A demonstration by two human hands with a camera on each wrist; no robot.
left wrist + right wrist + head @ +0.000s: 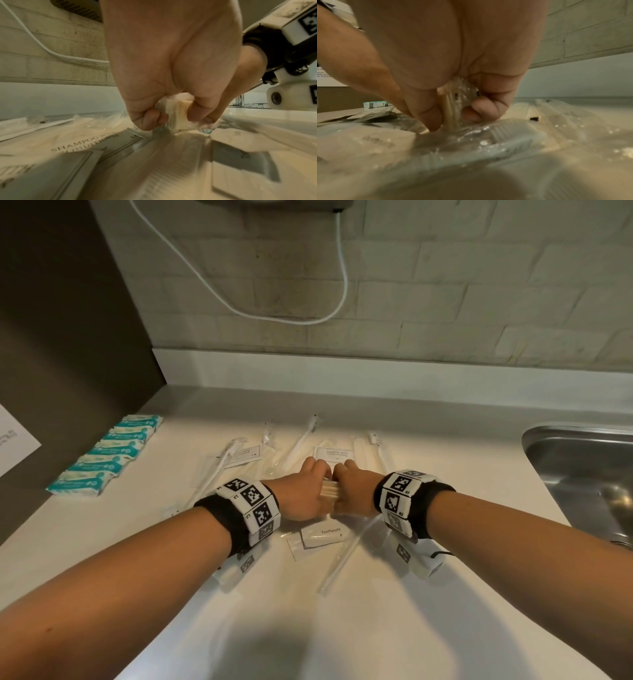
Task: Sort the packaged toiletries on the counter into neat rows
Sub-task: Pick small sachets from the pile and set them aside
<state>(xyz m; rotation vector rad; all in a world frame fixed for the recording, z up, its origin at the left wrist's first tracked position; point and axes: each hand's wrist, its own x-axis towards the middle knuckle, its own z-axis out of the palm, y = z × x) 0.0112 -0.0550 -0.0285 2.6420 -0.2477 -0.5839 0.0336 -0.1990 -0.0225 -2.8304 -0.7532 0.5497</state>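
Cream-coloured stack of thin plastic-wrapped packets (329, 492) sits at frame centre on white table (428, 594), left hand (301, 494) and right hand (352, 491) each curled tight round one end. Advice: square edges together, lift clear of loose sachets before placing.

Clear-wrapped toothbrushes (297, 446) and white sachets (333, 454) lie scattered mid-tabletop; teal packets (113, 449) form 1 row far left.
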